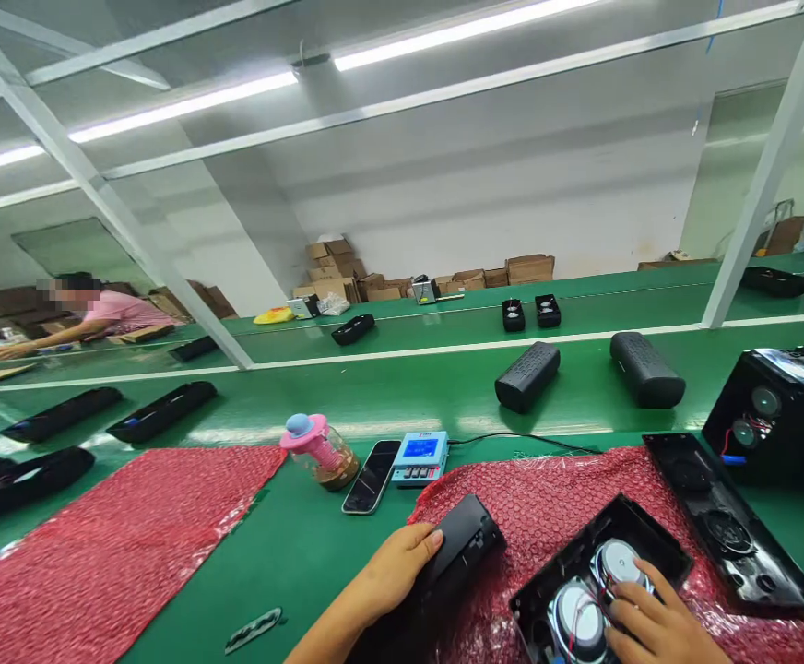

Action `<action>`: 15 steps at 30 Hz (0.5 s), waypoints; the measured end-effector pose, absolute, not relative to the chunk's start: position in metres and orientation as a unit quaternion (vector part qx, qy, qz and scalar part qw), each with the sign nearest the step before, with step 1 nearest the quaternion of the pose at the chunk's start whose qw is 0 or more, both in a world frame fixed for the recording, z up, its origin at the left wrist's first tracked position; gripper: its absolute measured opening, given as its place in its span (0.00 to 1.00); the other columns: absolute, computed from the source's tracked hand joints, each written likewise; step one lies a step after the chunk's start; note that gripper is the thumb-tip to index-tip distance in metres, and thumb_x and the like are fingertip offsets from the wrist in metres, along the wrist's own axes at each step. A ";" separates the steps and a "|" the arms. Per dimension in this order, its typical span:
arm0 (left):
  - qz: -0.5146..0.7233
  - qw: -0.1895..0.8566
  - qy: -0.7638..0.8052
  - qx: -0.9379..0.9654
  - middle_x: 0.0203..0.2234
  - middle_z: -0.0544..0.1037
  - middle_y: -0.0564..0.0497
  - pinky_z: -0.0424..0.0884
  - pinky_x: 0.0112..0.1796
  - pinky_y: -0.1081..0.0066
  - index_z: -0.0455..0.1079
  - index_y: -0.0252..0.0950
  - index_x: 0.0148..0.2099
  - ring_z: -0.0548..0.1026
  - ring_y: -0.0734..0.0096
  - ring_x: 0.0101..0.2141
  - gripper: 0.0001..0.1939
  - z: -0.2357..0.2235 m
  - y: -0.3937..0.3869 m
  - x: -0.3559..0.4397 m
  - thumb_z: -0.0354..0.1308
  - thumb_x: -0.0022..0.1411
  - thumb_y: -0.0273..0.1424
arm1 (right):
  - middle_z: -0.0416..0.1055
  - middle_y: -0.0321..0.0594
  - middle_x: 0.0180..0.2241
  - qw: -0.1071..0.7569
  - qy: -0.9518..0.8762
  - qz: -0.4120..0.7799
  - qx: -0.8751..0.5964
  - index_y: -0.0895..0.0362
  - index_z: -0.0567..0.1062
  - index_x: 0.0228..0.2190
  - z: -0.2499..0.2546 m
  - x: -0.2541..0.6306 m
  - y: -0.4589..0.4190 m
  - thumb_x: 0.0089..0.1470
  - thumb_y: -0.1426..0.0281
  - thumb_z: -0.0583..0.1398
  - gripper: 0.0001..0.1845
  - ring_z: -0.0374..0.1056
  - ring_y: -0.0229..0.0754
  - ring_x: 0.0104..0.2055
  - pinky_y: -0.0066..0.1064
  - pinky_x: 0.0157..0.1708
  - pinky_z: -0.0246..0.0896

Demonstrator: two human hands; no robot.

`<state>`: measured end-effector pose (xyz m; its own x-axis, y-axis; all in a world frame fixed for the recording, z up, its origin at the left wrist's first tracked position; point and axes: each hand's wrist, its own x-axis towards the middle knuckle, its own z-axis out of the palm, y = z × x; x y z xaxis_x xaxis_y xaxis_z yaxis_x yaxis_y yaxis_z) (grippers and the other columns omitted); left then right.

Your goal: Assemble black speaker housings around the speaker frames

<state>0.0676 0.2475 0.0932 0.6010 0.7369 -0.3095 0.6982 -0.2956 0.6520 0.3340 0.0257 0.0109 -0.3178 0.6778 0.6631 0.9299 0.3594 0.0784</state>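
My left hand (402, 563) is closed around one side of a black speaker housing (461, 544), which is held tilted at the near edge of the red bubble wrap (533, 498). To its right lies an open black speaker case (641, 521) with two round silver speaker drivers (580, 613) and thin wires inside. My right hand (657, 618) reaches over this case, its fingers apart and touching the upper driver; the thumb is hidden. A long black front panel (727, 526) with round openings rests beside the case on the bubble wrap.
A light-blue meter (421, 458), a phone (372, 477) and a pink-lidded jar (319, 452) stand ahead. More bubble wrap (132, 544) covers the left. Black speakers (527, 376) sit on the green conveyor (374, 397). Stacked speaker boxes (782, 415) are at right. A co-worker (118, 309) leans in far left.
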 end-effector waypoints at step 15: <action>-0.002 0.441 0.489 0.753 0.34 0.80 0.49 0.68 0.38 0.68 0.73 0.38 0.33 0.75 0.59 0.37 0.27 0.085 0.269 0.068 0.45 0.55 0.55 | 0.66 0.39 0.23 0.170 -0.761 -0.122 -0.614 0.56 0.69 0.23 0.030 0.332 0.088 0.66 0.60 0.40 0.29 0.58 0.42 0.26 0.35 0.28 0.40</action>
<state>0.0680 0.2695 0.0847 0.5221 0.7343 -0.4338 0.7373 -0.1330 0.6623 0.3323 0.0882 0.0304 -0.1888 0.8931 0.4083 0.9760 0.2165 -0.0221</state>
